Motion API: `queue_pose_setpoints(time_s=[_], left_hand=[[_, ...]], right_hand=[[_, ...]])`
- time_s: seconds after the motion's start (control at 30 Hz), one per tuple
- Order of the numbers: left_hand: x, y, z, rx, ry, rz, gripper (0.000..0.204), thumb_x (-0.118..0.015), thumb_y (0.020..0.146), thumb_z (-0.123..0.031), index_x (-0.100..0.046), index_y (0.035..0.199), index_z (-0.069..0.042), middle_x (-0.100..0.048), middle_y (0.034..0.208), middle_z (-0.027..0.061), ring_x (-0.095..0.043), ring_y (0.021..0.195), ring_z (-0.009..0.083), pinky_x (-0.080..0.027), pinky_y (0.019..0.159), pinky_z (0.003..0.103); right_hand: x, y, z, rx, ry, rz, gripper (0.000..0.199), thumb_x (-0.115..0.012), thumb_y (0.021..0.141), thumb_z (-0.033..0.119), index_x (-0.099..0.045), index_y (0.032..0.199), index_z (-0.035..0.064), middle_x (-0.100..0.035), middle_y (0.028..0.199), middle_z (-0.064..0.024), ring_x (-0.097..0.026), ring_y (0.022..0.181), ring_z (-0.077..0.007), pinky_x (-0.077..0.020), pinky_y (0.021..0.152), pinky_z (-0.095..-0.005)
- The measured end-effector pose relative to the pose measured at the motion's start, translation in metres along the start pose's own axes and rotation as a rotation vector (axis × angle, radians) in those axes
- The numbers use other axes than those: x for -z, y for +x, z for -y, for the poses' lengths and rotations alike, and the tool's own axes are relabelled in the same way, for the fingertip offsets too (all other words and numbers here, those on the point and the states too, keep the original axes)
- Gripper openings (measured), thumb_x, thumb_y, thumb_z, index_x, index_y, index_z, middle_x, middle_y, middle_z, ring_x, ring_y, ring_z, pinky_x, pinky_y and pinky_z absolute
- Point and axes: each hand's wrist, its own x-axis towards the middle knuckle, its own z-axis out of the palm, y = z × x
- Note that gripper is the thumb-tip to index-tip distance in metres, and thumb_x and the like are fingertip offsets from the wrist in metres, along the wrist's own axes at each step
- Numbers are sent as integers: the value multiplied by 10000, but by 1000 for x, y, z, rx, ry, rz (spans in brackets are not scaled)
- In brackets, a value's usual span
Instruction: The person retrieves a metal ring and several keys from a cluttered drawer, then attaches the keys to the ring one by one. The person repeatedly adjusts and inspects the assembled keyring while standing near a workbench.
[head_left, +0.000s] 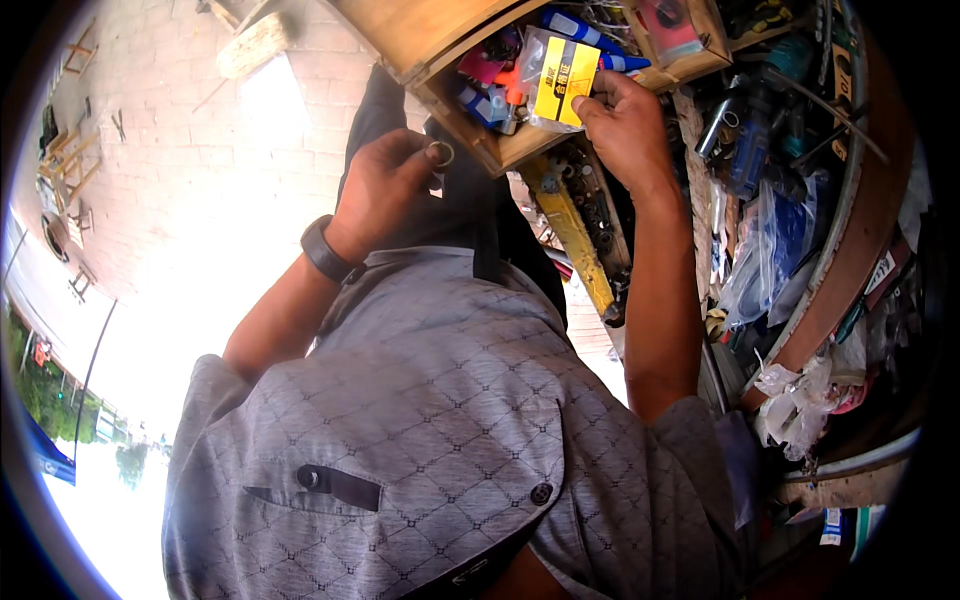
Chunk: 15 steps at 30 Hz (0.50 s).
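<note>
Between the thumb and fingers of my left hand (388,182) is a small brass-coloured ring (441,153), seen in front of my dark trousers. My right hand (627,130) pinches a clear plastic bag with a yellow card (566,82) in or on it; the bag's lower edge hangs over the wooden drawer. This wooden drawer (527,145) is full of small items: blue tubes (580,30), an orange-red plastic piece (512,82) and a blue-and-white packet (482,103). A dark watch or band (328,250) circles my left wrist.
Below the drawer lie a worn yellow metal bar (572,230) and a tray of small metal parts (603,215). To the right, a curved-rim container (850,250) holds tools, a blue power tool (752,150) and plastic bags (765,260). A wooden block (252,45) rests on the brick paving (310,90).
</note>
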Motion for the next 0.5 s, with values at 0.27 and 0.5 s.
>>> queue_pose_setpoints(time_s=[0.27,0.5], left_hand=[[7,4,11,-32,65,-22,212,-679,1017,-188,-689,1040,22,-694,851,32,-637,763,98,-526,737,256],[4,3,12,27,60,-42,188,-675,1013,-160,-688,1044,25,-703,881,38,-652,791,105,-541,766,264]], right_hand=[[-4,-28,26,118,-163,-11,145,-642,907,42,-682,1037,-9,-690,944,-248,-698,780,-335,-533,696,-386],[-47,-18,10,544,-501,-104,167,-675,848,34,-631,1007,11,-667,994,-179,-656,856,-431,-561,739,-461]])
